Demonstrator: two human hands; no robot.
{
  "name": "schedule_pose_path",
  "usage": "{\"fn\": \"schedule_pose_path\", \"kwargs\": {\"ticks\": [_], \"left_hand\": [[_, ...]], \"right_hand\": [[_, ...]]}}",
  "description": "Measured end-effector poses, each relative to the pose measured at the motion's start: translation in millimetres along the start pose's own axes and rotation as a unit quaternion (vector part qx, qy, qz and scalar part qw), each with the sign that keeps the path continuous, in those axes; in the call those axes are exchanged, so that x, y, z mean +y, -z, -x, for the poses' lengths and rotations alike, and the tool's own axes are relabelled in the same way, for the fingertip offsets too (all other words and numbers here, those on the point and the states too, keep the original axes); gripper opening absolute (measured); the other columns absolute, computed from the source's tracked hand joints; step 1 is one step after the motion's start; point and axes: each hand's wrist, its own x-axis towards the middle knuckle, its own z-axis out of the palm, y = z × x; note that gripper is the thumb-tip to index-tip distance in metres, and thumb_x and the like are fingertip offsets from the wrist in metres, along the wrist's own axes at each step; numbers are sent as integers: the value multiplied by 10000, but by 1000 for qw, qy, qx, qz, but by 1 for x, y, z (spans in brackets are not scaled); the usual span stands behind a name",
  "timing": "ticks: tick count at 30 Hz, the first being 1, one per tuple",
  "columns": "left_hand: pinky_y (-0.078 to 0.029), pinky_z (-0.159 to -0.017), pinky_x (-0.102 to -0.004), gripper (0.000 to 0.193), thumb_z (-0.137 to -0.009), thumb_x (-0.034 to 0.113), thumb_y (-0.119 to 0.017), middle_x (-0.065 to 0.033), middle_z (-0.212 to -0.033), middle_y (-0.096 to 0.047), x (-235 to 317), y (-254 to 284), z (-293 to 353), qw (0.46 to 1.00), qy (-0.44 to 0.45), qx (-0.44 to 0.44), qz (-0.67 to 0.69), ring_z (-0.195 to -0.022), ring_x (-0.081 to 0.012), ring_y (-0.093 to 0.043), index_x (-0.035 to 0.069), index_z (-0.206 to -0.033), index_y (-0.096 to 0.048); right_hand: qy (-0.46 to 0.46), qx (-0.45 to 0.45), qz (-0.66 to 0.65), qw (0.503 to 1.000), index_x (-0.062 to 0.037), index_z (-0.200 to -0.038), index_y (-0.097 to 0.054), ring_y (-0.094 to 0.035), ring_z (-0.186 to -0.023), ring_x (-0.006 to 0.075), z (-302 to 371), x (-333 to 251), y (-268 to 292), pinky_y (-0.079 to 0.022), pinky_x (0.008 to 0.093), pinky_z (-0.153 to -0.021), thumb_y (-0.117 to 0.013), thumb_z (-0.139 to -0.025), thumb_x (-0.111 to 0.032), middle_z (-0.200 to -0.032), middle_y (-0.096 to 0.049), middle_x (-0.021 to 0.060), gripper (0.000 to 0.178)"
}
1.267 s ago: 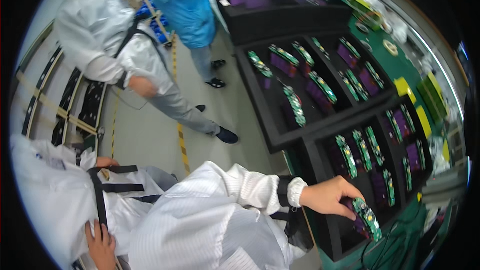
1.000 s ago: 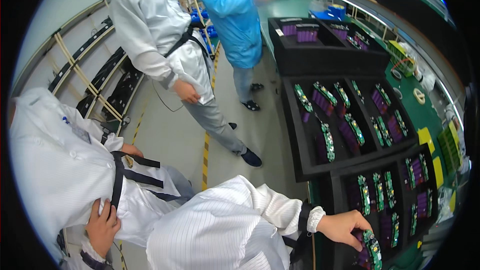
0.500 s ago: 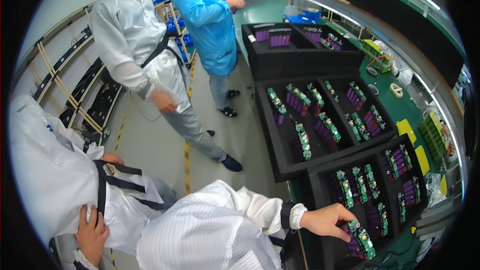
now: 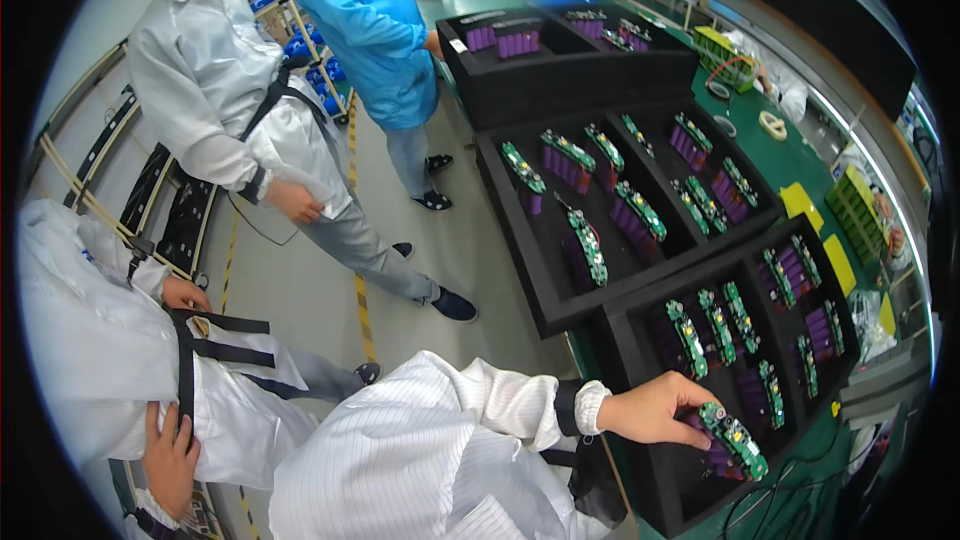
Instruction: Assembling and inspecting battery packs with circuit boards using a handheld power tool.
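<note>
- Left hand (image 4: 650,410) reaches across from the lower middle, back uppermost, thumb and fingers closed in a pinch on one end of a battery pack (image 4: 738,442) with purple cells and a green circuit board
- Right hand is out of view, so I cannot tell what it does
- Held pack sits at the near end of the nearest black tray (image 4: 660,500), board turned up and slanting; whether its underside touches the tray floor is hidden
- Step in hand appears to be handling this one pack at its compartment; lifting or setting down, I cannot tell which
- Next move seems to call for a steady pinch, with the board kept clear of the tray wall and the neighbouring packs (image 4: 686,338)
- Beyond the near tray, a larger black tray (image 4: 525,290) carries more board-topped packs in its compartments, and a taller black box (image 4: 560,80) stands behind it
- Along the right, the green workbench (image 4: 790,165) bears a cream tape roll (image 4: 765,120) and yellow sheets (image 4: 840,265)
- To the left stand a co-worker in blue (image 4: 375,50) and two in white coats (image 4: 190,80)
</note>
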Motion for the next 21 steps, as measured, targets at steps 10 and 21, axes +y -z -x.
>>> {"fn": "schedule_pose_path", "kwargs": {"ticks": [10,21], "left_hand": [[-540,-881,-290,349,-828,-9,-792,-90,-1088,-736,-2,5,-4,999,3,25,-22,-994,-141,-691,-10,-1165,-702],[-532,-910,-295,331,-836,9,-790,-83,-1073,-742,2,3,-2,999,0,26,-28,-997,-154,-696,15,-1157,-707]], "right_hand": [[-82,-72,-50,993,101,-1068,-691,-666,-927,448,6,-42,30,-552,472,-786,-536,-1022,-187,-1062,-685,281,331],[-84,99,-115,985,34,-974,-724,-652,-785,391,28,-51,52,-528,446,-696,-629,-990,-217,-908,-685,232,268]]}}
